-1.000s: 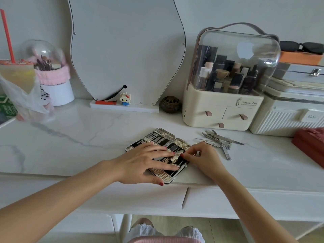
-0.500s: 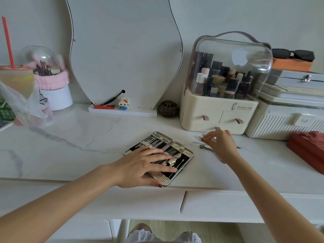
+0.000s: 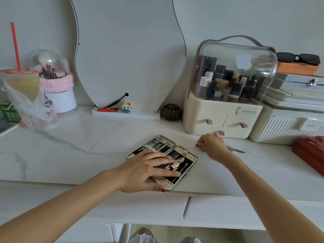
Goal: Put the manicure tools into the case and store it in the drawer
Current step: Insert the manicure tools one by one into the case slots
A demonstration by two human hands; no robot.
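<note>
The manicure case [image 3: 188,156] lies open near the desk's front edge, its black lining holding several metal tools in both halves. My left hand [image 3: 145,171] rests flat on it with fingers spread, covering the middle. My right hand [image 3: 213,146] is to the right of the case, fingers curled down over the loose manicure tools [image 3: 236,151]. Only one pointed metal tip shows past the wrist; the other tools are hidden. The desk drawers [image 3: 228,213] below the front edge are closed.
A cream cosmetics organiser [image 3: 222,118] with small drawers stands just behind my right hand, and a white ribbed box [image 3: 280,130] is beside it. A red case [image 3: 310,151] lies at the right edge. A mirror [image 3: 129,55], brush holder [image 3: 59,95] and drink cup [image 3: 22,85] stand at the back left.
My right hand left the case, moved right to the loose tools and now covers them. My left hand stayed flat on the case.
</note>
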